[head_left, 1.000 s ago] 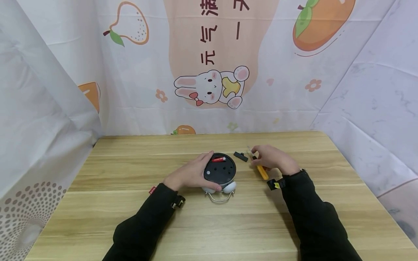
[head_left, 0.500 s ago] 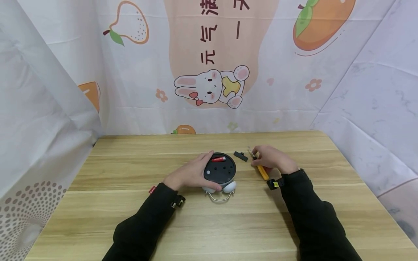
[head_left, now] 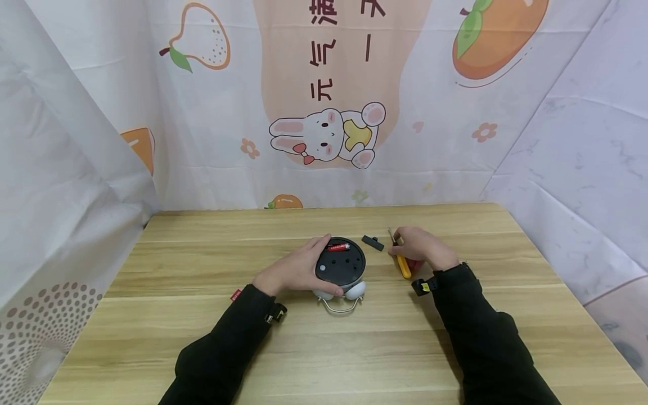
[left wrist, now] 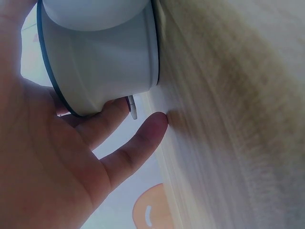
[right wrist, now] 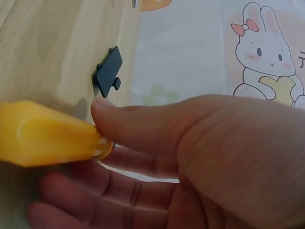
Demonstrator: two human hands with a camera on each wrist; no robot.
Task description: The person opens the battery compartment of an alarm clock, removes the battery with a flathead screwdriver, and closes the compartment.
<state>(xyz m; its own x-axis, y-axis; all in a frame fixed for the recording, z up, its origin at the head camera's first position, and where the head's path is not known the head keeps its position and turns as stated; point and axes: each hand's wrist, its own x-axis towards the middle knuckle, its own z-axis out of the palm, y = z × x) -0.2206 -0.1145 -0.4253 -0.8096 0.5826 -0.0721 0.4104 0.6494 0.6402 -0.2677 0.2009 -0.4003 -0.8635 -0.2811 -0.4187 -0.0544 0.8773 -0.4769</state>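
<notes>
My left hand (head_left: 298,271) grips a twin-bell alarm clock (head_left: 341,265) that lies face down, its black back up and its bells and wire handle toward me. Its thumb is by the bells and its fingers are along the far left rim. A red battery (head_left: 338,247) shows in the open slot. In the left wrist view, the clock's pale side (left wrist: 100,62) sits against the palm. My right hand (head_left: 425,247) pinches a screwdriver (head_left: 403,266) by the front of its yellow handle (right wrist: 45,136), the shaft pointing away from me. A black battery cover (head_left: 373,243) lies between clock and screwdriver.
Everything rests on a wood-grain table (head_left: 324,354). Its back edge meets a printed cloth (head_left: 212,140), and more cloth hangs at both sides. A small red tag (head_left: 235,295) shows beside the left sleeve.
The screwdriver has turned slightly in my right hand, its handle end swinging left and its tip a little right. My left hand, the clock and the cover stay put.
</notes>
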